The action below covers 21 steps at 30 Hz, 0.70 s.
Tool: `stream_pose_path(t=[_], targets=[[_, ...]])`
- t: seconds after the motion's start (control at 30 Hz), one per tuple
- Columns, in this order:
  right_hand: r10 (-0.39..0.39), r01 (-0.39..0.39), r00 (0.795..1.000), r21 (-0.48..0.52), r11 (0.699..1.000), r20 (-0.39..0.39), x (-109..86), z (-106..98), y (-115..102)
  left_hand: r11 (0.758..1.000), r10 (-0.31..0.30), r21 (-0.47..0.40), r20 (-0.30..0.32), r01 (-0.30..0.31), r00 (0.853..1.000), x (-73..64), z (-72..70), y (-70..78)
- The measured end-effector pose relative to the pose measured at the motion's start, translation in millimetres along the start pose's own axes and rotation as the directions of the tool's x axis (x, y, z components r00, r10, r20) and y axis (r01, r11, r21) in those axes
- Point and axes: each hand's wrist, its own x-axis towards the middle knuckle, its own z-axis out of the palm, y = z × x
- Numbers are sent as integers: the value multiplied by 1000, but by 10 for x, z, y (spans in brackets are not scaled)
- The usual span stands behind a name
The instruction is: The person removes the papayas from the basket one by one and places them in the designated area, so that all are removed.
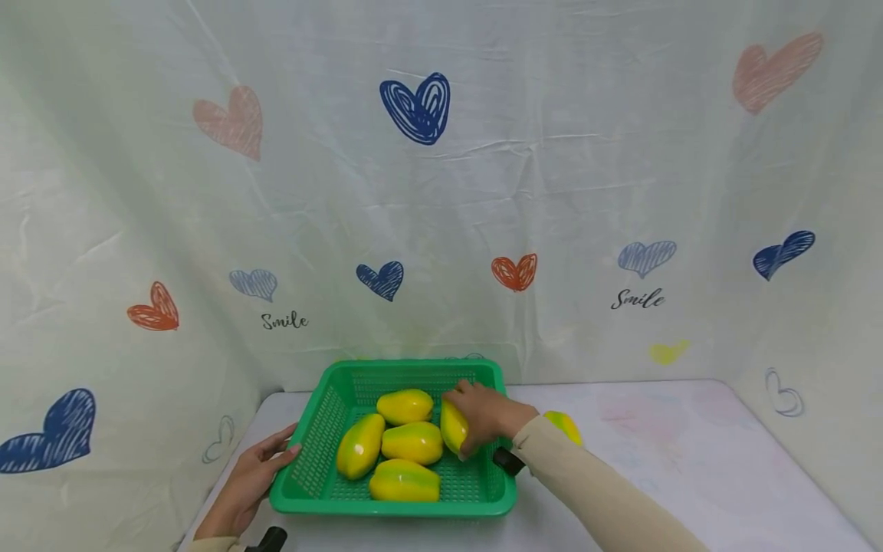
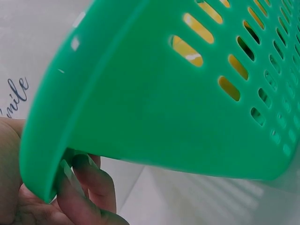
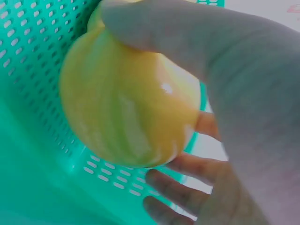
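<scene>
My right hand [image 1: 483, 418] reaches over the right side of a green plastic basket [image 1: 386, 507] and grips a yellow papaya [image 1: 453, 426] inside it. In the right wrist view the thumb lies across the top of this papaya [image 3: 126, 103], with the fingers [image 3: 187, 166] around its far side. Several other yellow papayas [image 1: 412, 443] lie in the basket, to the left of that hand. At the basket's left rim, my left hand [image 1: 251, 479] holds on with its thumb over the edge. The left wrist view shows its fingers [image 2: 96, 187] curled up under the rim [image 2: 40, 154].
One more papaya [image 1: 564, 425] sits on the white tabletop [image 1: 641, 452] to the right, partly behind the right forearm. A pale curtain [image 1: 441, 207] printed with hearts hangs behind the table, close to the basket's back edge.
</scene>
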Motion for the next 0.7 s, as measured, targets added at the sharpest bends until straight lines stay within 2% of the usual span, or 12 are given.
stream_pose_path(t=[0.13, 0.3, 0.5, 0.7], targets=[[-62, 64, 994, 18, 998, -94, -113, -22, 19, 1000, -7, 12, 1, 7, 1000, 0, 1, 4], [-104, 115, 975, 46, 992, -197, -276, -86, 15, 999, -25, 27, -2, 25, 1000, 13, -6, 1], [-93, 123, 948, 79, 989, -304, -475, -112, 59, 999, -37, 32, -2, 37, 999, 27, -12, -4], [-68, 119, 923, 113, 986, -378, -653, -106, 176, 998, -46, 42, 2, 46, 999, 34, -7, 13]])
